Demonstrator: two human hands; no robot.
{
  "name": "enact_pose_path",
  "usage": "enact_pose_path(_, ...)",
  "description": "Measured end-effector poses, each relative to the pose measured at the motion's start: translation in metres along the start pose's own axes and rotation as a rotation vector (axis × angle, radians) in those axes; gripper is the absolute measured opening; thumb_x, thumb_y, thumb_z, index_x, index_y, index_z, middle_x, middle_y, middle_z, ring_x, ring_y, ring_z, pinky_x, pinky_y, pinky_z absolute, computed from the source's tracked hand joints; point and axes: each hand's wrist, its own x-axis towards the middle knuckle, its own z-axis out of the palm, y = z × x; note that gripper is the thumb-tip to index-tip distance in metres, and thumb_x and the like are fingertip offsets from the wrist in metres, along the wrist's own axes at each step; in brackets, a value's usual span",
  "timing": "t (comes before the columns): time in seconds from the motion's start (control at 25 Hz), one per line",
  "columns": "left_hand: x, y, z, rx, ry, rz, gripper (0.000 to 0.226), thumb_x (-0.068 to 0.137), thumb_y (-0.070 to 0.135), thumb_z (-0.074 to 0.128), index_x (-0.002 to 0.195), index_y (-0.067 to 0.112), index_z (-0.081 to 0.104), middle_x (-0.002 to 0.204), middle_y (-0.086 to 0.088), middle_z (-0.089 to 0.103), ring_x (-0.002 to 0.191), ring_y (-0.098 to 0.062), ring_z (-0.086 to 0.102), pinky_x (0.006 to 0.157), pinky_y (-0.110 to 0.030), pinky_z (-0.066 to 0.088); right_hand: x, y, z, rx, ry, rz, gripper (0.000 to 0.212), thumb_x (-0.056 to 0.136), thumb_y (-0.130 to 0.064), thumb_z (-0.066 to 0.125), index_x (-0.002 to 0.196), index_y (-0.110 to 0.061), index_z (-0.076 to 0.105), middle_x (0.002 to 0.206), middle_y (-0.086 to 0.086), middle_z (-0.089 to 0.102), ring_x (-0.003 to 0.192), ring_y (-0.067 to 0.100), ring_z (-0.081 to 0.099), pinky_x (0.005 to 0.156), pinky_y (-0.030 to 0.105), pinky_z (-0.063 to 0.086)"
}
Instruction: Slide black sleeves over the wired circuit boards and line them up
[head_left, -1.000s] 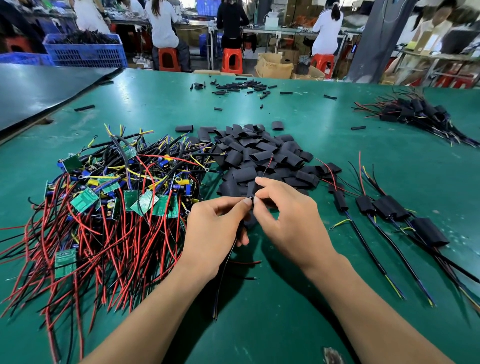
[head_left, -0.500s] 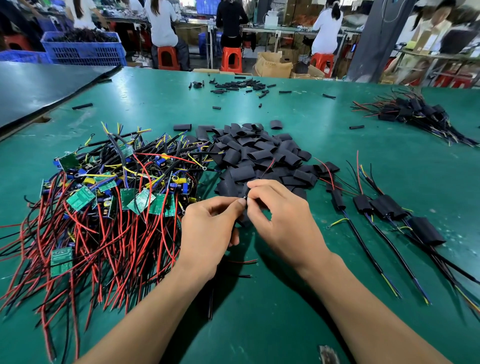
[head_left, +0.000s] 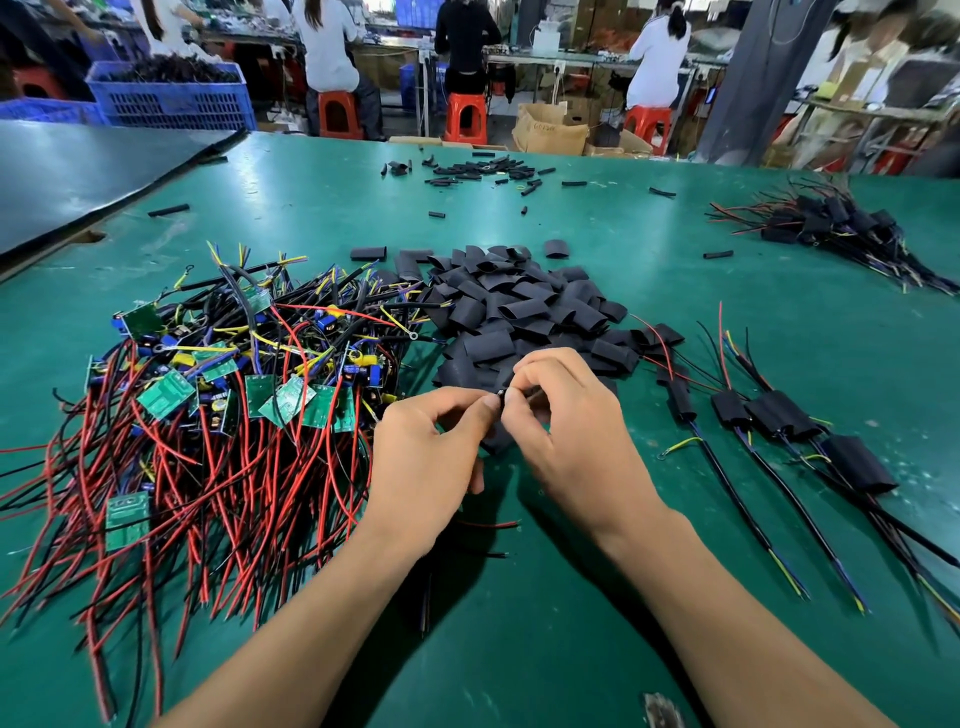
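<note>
Left hand (head_left: 431, 452) and right hand (head_left: 566, 431) meet at the fingertips, both pinching a black sleeve (head_left: 500, 410); its board is hidden. Best to hold the mouth open and feed wires straight. Sleeve pile (head_left: 519, 312) lies just beyond, bare boards (head_left: 234, 405) left, finished row (head_left: 779, 421) right.

Workshop backdrop beyond the green matted surface (head_left: 519, 665).
Blue slotted plastic crate (head_left: 171, 101) at 11 o'clock; red plastic stools (head_left: 466, 117) and a brown cardboard box (head_left: 550, 132) at 12; grey pillar (head_left: 737, 78) at 1 o'clock.
</note>
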Motion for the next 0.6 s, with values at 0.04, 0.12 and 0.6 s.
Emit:
enact_pose_path(0.04,0.0005,0.0007,0.0008,-0.077,-0.037,-0.056,0.017,0.094,0.02,0.065,0.082,0.022,0.077,0.067,-0.006,0.07,0.035,-0.017,0.047,0.039,-0.021,0.035,0.0002,0.0006,-0.0008,-0.003,-0.005,0.002,0.009,0.091,-0.021,0.055,0.084,-0.017,0.054,0.101,-0.012,0.052,0.081,0.014,0.055,0.073,0.042,0.05)
enact_pose_path(0.12,0.0018,0.0032,0.0007,-0.255,-0.11,-0.224,0.018,0.095,0.019,0.065,0.083,0.018,0.078,0.071,-0.007,0.069,0.037,-0.016,0.046,0.039,-0.022,0.037,0.0005,0.0005,-0.0017,-0.018,-0.025,-0.006,0.009,0.092,-0.022,0.053,0.086,-0.016,0.054,0.103,-0.011,0.051,0.083,0.015,0.055,0.074,0.044,0.051)
enact_pose_path(0.6,0.0077,0.008,-0.0062,-0.669,-0.296,-0.414,0.014,0.093,0.018,0.061,0.083,0.01,0.067,0.078,-0.001,0.061,0.037,-0.007,0.031,0.038,-0.018,0.026,0.0058,-0.0071,-0.0096,0.703,0.192,0.292,0.008,0.09,-0.009,0.069,0.09,-0.011,0.061,0.089,-0.004,0.071,0.068,0.025,0.071,0.067,0.031,0.058)
